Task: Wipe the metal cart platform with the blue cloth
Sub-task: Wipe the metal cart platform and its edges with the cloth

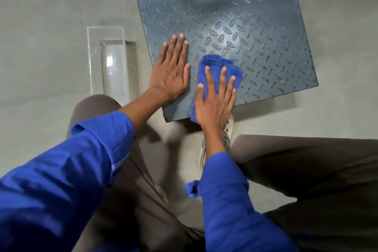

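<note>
The metal cart platform (235,16) is a dark grey plate with a raised diamond tread pattern, low over the floor, filling the upper middle of the head view. The blue cloth (216,63) lies bunched near the platform's near edge. My right hand (214,102) presses flat on top of the cloth, fingers spread, with cloth showing past the fingertips and at the wrist side. My left hand (171,71) rests flat and bare on the platform's near left corner, fingers together, just left of the cloth.
A clear plastic tray-like piece (112,61) lies on the grey concrete floor (51,26) left of the platform. My knees in brown trousers (306,165) flank the near edge. A sandalled foot (228,133) shows beneath my right wrist.
</note>
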Tool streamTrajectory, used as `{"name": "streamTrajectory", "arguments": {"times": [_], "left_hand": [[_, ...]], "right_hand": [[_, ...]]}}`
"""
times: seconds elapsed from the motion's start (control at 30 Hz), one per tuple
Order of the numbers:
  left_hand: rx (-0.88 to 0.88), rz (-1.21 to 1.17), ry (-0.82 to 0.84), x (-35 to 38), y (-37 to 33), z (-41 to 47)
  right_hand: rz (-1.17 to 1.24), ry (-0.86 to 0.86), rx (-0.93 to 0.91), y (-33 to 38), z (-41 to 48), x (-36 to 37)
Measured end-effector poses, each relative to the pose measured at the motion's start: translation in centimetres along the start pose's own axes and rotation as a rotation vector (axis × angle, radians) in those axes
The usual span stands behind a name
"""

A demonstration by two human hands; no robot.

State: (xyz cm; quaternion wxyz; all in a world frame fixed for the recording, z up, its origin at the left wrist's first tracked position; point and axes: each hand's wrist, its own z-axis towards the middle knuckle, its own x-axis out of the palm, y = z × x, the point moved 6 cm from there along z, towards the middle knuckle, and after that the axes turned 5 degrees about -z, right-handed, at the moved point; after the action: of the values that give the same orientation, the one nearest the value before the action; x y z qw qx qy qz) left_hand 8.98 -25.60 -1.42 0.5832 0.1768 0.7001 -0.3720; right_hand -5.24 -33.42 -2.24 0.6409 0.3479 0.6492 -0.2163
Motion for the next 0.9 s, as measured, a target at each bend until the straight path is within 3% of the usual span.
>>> {"name": "streamTrajectory", "arguments": {"times": [0.23, 0.43, 0.63, 0.73, 0.8, 0.9], "left_hand": [[-0.066, 0.021, -0.014, 1.5, -1.2, 0.4], [-0.057, -0.018, -0.031, 2.8, -3.7, 2.0], [-0.067, -0.005, -0.046, 3.2, -3.9, 1.7], [-0.142, -0.026, -0.072, 3.2, -4.4, 1.4], [-0.170, -0.043, -0.072, 3.3, -4.6, 1.3], [-0.174, -0.075, -0.077, 3.2, -4.5, 1.3]], "right_hand": [[0.040, 0.011, 0.314, -8.2, 9.5, -2.2], [-0.038, -0.052, 0.063, -2.9, 1.9, -0.3], [-0.018, -0.052, 0.286, -12.6, 10.4, -2.8], [0.017, -0.068, 0.376, -10.9, 10.2, -3.1], [-0.025, -0.075, 0.250, -6.6, 7.5, -2.3], [-0.087, 0.003, -0.115, -4.8, 6.6, -1.8]]}}
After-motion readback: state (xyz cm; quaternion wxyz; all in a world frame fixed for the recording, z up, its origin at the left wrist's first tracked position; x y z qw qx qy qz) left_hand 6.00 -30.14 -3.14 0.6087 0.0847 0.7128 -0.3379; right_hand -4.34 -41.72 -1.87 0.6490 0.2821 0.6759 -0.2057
